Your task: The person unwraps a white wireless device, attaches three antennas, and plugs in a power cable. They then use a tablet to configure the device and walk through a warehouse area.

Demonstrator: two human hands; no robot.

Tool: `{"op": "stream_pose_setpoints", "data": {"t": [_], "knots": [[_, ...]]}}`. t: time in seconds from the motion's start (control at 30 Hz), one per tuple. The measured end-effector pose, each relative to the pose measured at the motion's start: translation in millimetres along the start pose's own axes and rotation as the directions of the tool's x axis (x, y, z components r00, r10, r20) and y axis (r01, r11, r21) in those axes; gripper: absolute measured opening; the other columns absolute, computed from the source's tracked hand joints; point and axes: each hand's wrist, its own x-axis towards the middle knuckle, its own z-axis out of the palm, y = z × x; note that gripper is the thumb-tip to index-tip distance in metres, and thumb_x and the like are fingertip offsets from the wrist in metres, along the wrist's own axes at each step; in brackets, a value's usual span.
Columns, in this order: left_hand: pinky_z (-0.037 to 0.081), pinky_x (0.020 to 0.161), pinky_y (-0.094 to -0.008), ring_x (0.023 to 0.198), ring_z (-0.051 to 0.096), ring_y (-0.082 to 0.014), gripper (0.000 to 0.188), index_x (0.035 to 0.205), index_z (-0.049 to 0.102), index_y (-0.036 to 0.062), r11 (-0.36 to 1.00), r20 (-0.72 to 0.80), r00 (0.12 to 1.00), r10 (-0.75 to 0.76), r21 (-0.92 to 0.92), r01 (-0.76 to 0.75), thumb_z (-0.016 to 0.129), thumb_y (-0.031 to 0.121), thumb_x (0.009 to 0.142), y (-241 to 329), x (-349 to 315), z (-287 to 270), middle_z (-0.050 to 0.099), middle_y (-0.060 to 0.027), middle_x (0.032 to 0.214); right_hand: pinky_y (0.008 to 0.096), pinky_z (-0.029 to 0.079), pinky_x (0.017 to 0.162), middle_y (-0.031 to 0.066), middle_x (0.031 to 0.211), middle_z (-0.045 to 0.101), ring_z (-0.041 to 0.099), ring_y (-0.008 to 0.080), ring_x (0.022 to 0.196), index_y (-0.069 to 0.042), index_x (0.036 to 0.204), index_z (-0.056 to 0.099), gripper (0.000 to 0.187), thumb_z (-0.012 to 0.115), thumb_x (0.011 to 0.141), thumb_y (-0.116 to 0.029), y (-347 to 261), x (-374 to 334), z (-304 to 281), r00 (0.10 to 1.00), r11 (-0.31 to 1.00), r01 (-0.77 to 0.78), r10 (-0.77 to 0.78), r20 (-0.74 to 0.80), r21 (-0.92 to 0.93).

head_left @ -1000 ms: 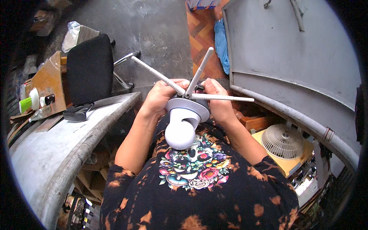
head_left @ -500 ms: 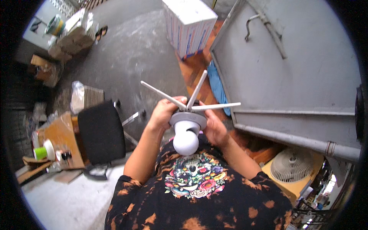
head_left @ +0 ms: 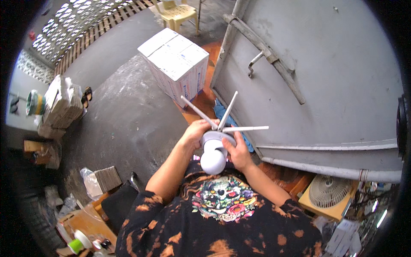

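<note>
A: Where's the unit?
B: The white camera (head_left: 212, 162) is off any surface, in front of your shirt (head_left: 222, 198), round head toward you, three antennas (head_left: 246, 129) fanned away.
A: Hands?
B: Your left hand (head_left: 195, 133) is curled round the base's left edge, fingertips by the antenna roots. Your right hand (head_left: 238, 152) grips the right edge, thumb over the front. Can't tell what the hidden fingers do.
A: Handling?
B: Looks like light, stiff, smooth plastic; could slip. Hold the base rim on both sides. Don't load antenna hinges or the swivel neck; they're probably the fragile bits.
A: Around you?
B: Right: round fan grille (head_left: 329, 191) on a yellow casing (head_left: 305, 203). Ahead: blue sheet (head_left: 219, 110) along the grey gate's (head_left: 342, 85) lower left edge. Farther: white carton (head_left: 175, 60) on the floor, just beside the gate's left edge. Beyond it, a yellow chair (head_left: 179, 13).
</note>
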Motion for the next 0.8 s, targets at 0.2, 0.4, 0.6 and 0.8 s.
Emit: {"op": "stream_pose_setpoints", "data": {"t": [0.2,0.4,0.6,0.8], "knots": [[0.062,0.070,-0.0335,0.079,0.072,-0.0190,0.019,0.109,0.073,-0.0009,0.996,0.134,0.991,-0.022,-0.085,0.033,0.065,0.013,0.098,85,67,-37,0.075,-0.0107,0.095,0.0343,0.045,0.104,0.0167,0.132,0.062,0.060,0.0221,0.119,0.006,0.148,0.040,0.072,0.071,0.098,-0.034,-38,89,36,0.980,0.999,-0.018,0.026,-0.196,0.042],[0.061,0.072,-0.0360,0.080,0.071,-0.0203,0.026,0.107,0.070,0.0016,0.998,0.137,0.989,-0.054,-0.035,0.060,0.063,0.024,0.096,142,96,-49,0.073,-0.0094,0.093,0.0368,0.040,0.111,0.0198,0.136,0.060,0.056,0.0266,0.128,0.007,0.148,0.041,0.069,0.071,0.097,-0.029,-66,153,56,0.966,0.991,-0.020,-0.014,-0.257,-0.130],[0.062,0.070,-0.0393,0.078,0.071,-0.0231,0.021,0.106,0.069,0.0056,0.938,0.126,0.980,-0.156,-0.291,0.187,0.063,0.025,0.100,139,128,-46,0.072,-0.0097,0.091,0.0382,0.037,0.114,0.0199,0.144,0.052,0.050,0.0263,0.134,0.008,0.150,0.037,0.069,0.066,0.102,-0.032,-58,162,36,0.961,0.999,-0.024,0.035,-0.274,0.044],[0.062,0.075,-0.0418,0.085,0.071,-0.0261,0.023,0.107,0.066,0.0056,0.901,0.220,0.960,-0.174,-0.358,0.245,0.049,0.021,0.105,104,173,-29,0.071,-0.0131,0.096,0.0389,0.038,0.114,0.0211,0.142,0.054,0.051,0.0276,0.132,0.007,0.147,0.042,0.071,0.065,0.101,-0.041,-53,158,9,0.904,0.996,-0.068,0.036,-0.425,-0.059]]}}
